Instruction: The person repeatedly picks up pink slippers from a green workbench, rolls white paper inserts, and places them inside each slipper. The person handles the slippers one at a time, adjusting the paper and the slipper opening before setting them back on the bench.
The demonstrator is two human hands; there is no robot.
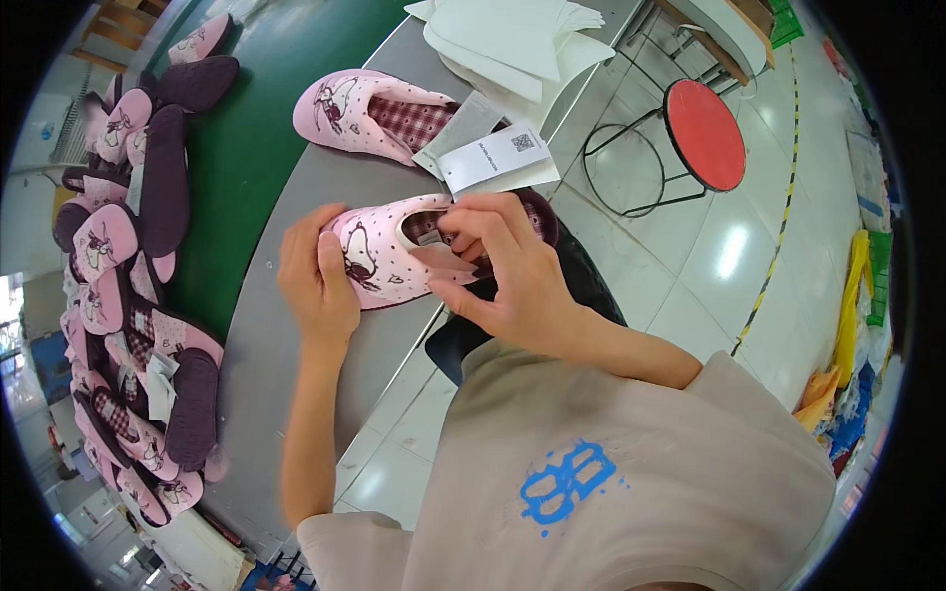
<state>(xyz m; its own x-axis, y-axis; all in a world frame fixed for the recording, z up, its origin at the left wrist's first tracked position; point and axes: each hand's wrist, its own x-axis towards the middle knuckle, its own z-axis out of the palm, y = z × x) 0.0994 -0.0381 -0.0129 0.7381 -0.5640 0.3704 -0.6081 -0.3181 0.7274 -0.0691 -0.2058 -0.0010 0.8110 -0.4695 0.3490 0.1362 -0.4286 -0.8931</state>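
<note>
A pink slipper [382, 246] with dark dots, a cartoon print and a dark checked lining lies across the near edge of the grey table. My left hand [320, 281] is closed around its toe, thumb on top. At the slipper's opening, my right hand [517, 276] has its fingers curled over the inside and its thumb low by the side edge, gripping the upper there. What the fingertips touch inside is partly hidden. Just beyond lies the matching slipper [330, 110], with a white hang tag [496, 160] at its heel.
Many pink slippers with dark soles [163, 182] are heaped along the left on a green surface [241, 148]. White sheets [503, 44] are stacked at the table's far end. A red round stool [706, 135] stands on the tiled floor to the right.
</note>
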